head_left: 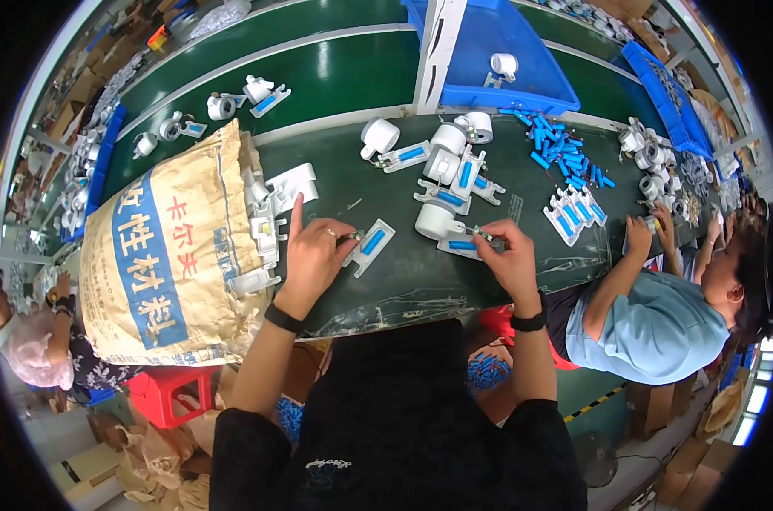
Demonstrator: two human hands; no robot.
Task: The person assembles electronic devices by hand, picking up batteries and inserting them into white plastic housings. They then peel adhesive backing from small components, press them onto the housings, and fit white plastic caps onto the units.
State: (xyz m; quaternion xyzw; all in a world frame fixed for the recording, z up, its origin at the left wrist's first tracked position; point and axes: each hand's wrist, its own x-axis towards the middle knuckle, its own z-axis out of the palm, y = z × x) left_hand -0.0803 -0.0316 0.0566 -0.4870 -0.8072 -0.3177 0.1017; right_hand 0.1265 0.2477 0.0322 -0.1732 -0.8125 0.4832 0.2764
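Observation:
My left hand (314,260) pinches a small circuit board between thumb and a finger, its index finger pointing up. Beside those fingertips a white plastic holder (385,230) lies on the dark green bench, a blue battery (373,243) set in it. My right hand (512,260) is closed in a pinch on another small circuit board (482,233). Just left of it sits a white round housing (436,221), with a second battery holder (461,246) partly under the fingers. Farther back, several white housings (448,139) and holders with blue batteries are clustered.
A large paper sack (160,255) of white parts stands at my left. Loose blue batteries (561,145) lie at the back right, near a row of holders (574,213). A blue tray (497,68) sits beyond a white post (437,60). A person in light blue (650,324) works at right.

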